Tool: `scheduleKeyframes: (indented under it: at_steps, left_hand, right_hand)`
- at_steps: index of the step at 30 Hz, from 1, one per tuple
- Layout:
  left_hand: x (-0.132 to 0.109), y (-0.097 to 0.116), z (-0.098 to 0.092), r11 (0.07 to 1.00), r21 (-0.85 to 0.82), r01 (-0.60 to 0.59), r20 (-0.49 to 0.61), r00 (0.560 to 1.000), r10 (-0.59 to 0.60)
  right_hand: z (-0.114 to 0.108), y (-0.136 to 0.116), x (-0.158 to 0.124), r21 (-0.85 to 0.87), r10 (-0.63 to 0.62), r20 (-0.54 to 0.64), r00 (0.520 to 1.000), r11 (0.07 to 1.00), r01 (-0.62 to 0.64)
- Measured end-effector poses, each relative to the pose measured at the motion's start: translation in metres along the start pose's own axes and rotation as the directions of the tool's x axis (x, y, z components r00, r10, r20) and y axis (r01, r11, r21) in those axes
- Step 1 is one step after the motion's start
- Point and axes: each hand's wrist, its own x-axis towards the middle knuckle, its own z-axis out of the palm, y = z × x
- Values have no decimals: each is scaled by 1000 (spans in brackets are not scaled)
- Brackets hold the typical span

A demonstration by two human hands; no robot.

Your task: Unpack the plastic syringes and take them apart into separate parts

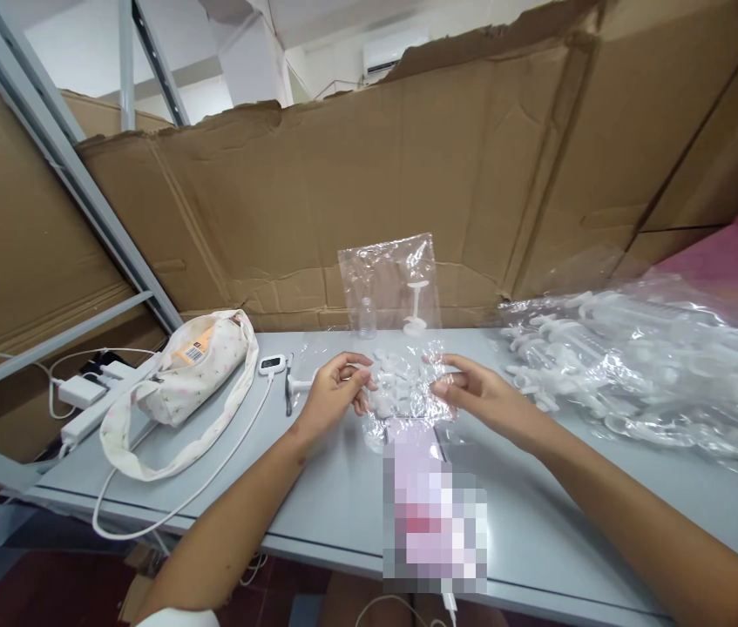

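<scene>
A clear plastic bag (401,409) with several small white plastic parts (396,370) is held up between my two hands over the table. My left hand (341,383) has its fingers curled and pinches the bag's left edge. On the opposite edge, my right hand (473,390) pinches the film between thumb and fingers. Just behind stands another stretch of clear film (385,270); I cannot tell whether it belongs to the same bag. Near it are a white plunger-like piece (416,306) and a small clear bottle (367,318). A pink phone-like object (417,444), partly blurred out, lies below the bag.
Clear bags of syringe-like white parts (643,366) are heaped at the right. To the left lie a floral pouch (195,383), a small white device (271,365) on a cable, and a power strip (113,401). A cardboard wall (316,192) stands behind the grey table (335,496).
</scene>
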Motion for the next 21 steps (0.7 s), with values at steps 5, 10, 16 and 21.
scheduleKeyframes:
  at_steps: [5,10,16,21]
  left_hand:
    - [-6,3,-2,992,-39,-121,26,992,122]
    - [-9,1,-3,990,44,-137,388,915,109]
    - [-10,2,7,996,59,-74,329,943,50]
    - [-10,2,7,1000,12,-23,204,979,20]
  right_hand:
    - [1,3,1,25,7,1,1000,1000,-7]
    - [0,-2,1,47,-49,-70,996,998,53]
    - [3,1,-2,201,-76,35,996,977,68]
    - [7,12,-1,370,-150,243,958,928,51]
